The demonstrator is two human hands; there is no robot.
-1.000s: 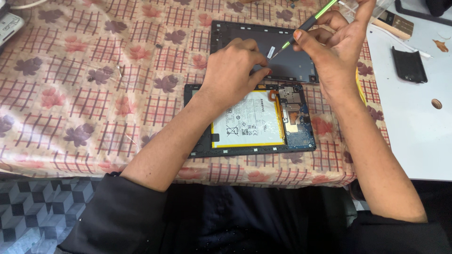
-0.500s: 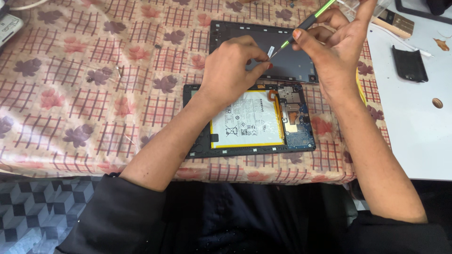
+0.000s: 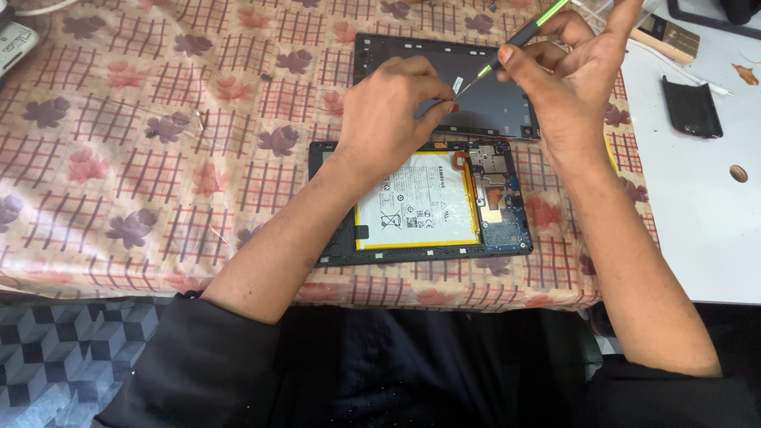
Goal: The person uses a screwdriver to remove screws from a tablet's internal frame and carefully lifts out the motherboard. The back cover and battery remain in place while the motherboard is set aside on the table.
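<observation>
I am pinching my left hand (image 3: pixel 388 111) almost closed, thumb and fingertips drawn together at the tip of the screwdriver (image 3: pixel 515 40); whatever tiny piece I may be holding there is too small to tell. My right hand (image 3: pixel 575 75) is gripping the screwdriver's dark and green shaft between thumb and fingers, the tool slanting from the far right down toward my left fingertips. Both hands are hovering over the dark back cover (image 3: pixel 483 99), which is lying flat on the flowered checked tablecloth (image 3: pixel 158 143) at the far side and is partly hidden by them. Just near of it, the opened tablet (image 3: pixel 428 202) is lying face down, its frame holding a white battery edged in yellow, with a blue circuit board to the right of it; my left wrist is crossing its far left corner. To the right, a white table (image 3: pixel 697 230) is carrying a small black flat piece (image 3: pixel 691 107) and, farther off, a brush with a wooden handle (image 3: pixel 666 38). A light device (image 3: pixel 14 47) is showing at the far left edge.
</observation>
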